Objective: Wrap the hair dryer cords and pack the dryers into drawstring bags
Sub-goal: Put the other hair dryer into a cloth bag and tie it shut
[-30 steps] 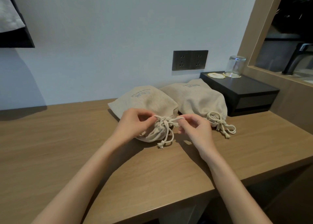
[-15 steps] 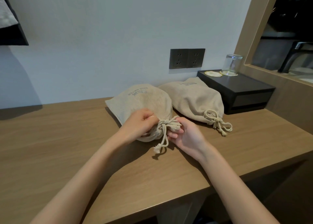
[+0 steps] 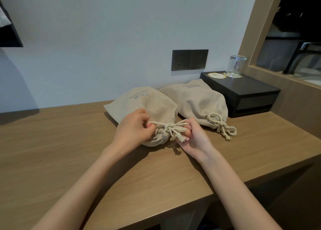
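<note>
Pinching the drawstring (image 3: 169,125), our left grip (image 3: 133,129) and right grip (image 3: 194,139) each held a cord end with curled fingers, the cord taut across the knot at the neck of the near bag (image 3: 147,99), centre of frame on the surface (image 3: 69,151). We judged an even, opposed pull best, so the knot seated without dragging the bag. Right of it lay the second bag (image 3: 199,101), already tied.

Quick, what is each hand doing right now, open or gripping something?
Left hand: closed, pinching one end of the cord at the near bag mouth.
Right hand: closed, pinching the other end of that cord.
</note>
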The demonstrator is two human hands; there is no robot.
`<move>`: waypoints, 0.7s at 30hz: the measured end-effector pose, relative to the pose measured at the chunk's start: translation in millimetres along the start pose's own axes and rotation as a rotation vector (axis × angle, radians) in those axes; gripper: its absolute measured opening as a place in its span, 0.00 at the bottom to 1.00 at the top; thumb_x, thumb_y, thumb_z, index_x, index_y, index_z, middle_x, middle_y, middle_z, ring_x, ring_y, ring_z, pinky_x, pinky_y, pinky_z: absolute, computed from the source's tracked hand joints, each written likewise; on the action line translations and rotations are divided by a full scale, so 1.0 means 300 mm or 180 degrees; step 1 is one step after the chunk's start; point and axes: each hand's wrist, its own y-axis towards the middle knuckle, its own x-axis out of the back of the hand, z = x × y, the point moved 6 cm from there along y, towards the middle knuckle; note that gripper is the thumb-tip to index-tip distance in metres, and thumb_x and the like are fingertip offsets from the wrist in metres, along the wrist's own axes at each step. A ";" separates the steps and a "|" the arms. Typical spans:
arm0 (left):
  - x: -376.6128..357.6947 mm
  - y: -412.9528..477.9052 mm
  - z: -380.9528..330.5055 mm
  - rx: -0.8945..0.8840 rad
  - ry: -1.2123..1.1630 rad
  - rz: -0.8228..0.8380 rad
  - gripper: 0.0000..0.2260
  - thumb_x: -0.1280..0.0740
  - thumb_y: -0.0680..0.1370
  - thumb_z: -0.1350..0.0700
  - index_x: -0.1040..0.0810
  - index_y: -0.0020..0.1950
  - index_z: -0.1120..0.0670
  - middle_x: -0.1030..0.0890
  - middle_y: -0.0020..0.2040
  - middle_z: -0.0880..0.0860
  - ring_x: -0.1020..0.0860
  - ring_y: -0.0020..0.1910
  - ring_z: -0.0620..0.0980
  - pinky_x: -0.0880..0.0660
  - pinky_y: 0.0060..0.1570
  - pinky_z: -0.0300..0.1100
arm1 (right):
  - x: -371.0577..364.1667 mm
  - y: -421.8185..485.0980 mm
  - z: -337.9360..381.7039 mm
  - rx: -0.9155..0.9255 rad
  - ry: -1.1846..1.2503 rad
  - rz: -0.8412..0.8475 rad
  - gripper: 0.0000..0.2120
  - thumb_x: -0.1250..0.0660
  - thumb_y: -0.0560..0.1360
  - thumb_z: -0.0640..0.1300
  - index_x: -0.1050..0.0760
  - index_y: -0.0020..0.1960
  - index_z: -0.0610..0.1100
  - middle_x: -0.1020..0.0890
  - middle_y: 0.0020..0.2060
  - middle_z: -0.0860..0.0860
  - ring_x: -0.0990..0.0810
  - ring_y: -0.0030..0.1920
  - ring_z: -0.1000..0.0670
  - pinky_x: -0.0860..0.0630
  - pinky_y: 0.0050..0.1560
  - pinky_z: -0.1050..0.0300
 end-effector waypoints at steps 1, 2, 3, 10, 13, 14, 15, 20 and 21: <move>-0.009 0.004 0.006 0.0315 -0.0859 0.0254 0.14 0.33 0.75 0.59 0.25 0.28 0.54 0.20 0.41 0.50 0.26 0.33 0.43 0.30 0.34 0.40 | 0.001 -0.004 0.006 0.0059 -0.0021 0.0051 0.23 0.42 0.77 0.38 0.36 0.23 0.48 0.42 0.21 0.54 0.45 0.22 0.56 0.46 0.27 0.65; -0.028 0.000 -0.002 0.0619 -0.1740 0.0607 0.14 0.32 0.75 0.60 0.22 0.29 0.53 0.20 0.40 0.53 0.25 0.33 0.43 0.30 0.35 0.37 | 0.008 -0.007 0.011 0.0103 -0.0001 0.0056 0.23 0.42 0.77 0.39 0.36 0.23 0.48 0.42 0.21 0.54 0.44 0.22 0.57 0.45 0.26 0.65; -0.046 -0.008 -0.012 0.0869 -0.2392 0.0911 0.12 0.32 0.76 0.59 0.20 0.32 0.53 0.21 0.38 0.55 0.25 0.32 0.44 0.30 0.35 0.36 | 0.011 -0.010 0.014 0.0133 0.0010 0.0043 0.24 0.42 0.77 0.39 0.36 0.22 0.48 0.41 0.20 0.54 0.44 0.22 0.57 0.46 0.28 0.65; -0.083 -0.021 0.014 0.1376 -0.2327 0.0606 0.20 0.32 0.76 0.57 0.33 0.25 0.51 0.35 0.24 0.49 0.37 0.24 0.46 0.39 0.27 0.38 | -0.006 -0.044 0.016 0.0325 -0.0451 -0.0212 0.18 0.42 0.76 0.38 0.35 0.28 0.45 0.37 0.16 0.54 0.40 0.19 0.57 0.40 0.21 0.66; -0.070 -0.024 0.038 0.1526 -0.2023 0.0310 0.18 0.32 0.74 0.61 0.34 0.25 0.53 0.36 0.24 0.51 0.38 0.20 0.44 0.41 0.23 0.34 | -0.004 -0.040 0.010 0.0195 -0.0348 -0.0217 0.22 0.43 0.76 0.38 0.39 0.23 0.47 0.41 0.16 0.54 0.43 0.19 0.56 0.40 0.20 0.65; -0.066 -0.022 0.042 0.1535 -0.1970 0.0296 0.18 0.32 0.74 0.61 0.34 0.25 0.54 0.36 0.23 0.51 0.39 0.19 0.43 0.42 0.22 0.33 | 0.001 -0.036 0.005 0.0148 -0.0246 -0.0244 0.23 0.44 0.75 0.38 0.41 0.22 0.48 0.42 0.16 0.54 0.44 0.19 0.56 0.39 0.19 0.64; -0.063 -0.022 0.045 0.1553 -0.1937 0.0285 0.19 0.32 0.74 0.61 0.34 0.24 0.54 0.37 0.22 0.50 0.39 0.18 0.42 0.42 0.21 0.33 | 0.004 -0.035 0.004 0.0135 -0.0186 -0.0272 0.24 0.44 0.75 0.37 0.42 0.22 0.48 0.43 0.16 0.54 0.45 0.18 0.56 0.39 0.19 0.64; -0.055 -0.028 0.032 0.1393 -0.1644 0.0189 0.14 0.32 0.73 0.59 0.29 0.28 0.57 0.33 0.22 0.51 0.35 0.19 0.41 0.37 0.23 0.32 | 0.011 -0.036 0.011 0.0465 -0.0547 -0.0422 0.22 0.42 0.75 0.37 0.39 0.24 0.48 0.39 0.17 0.53 0.39 0.20 0.55 0.36 0.23 0.62; -0.048 -0.026 0.031 0.1339 -0.1639 0.0182 0.13 0.32 0.74 0.58 0.27 0.30 0.58 0.33 0.23 0.52 0.36 0.20 0.42 0.37 0.23 0.32 | 0.013 -0.037 0.013 0.0671 -0.0936 -0.0482 0.19 0.41 0.75 0.39 0.37 0.26 0.47 0.36 0.20 0.52 0.36 0.22 0.54 0.36 0.26 0.60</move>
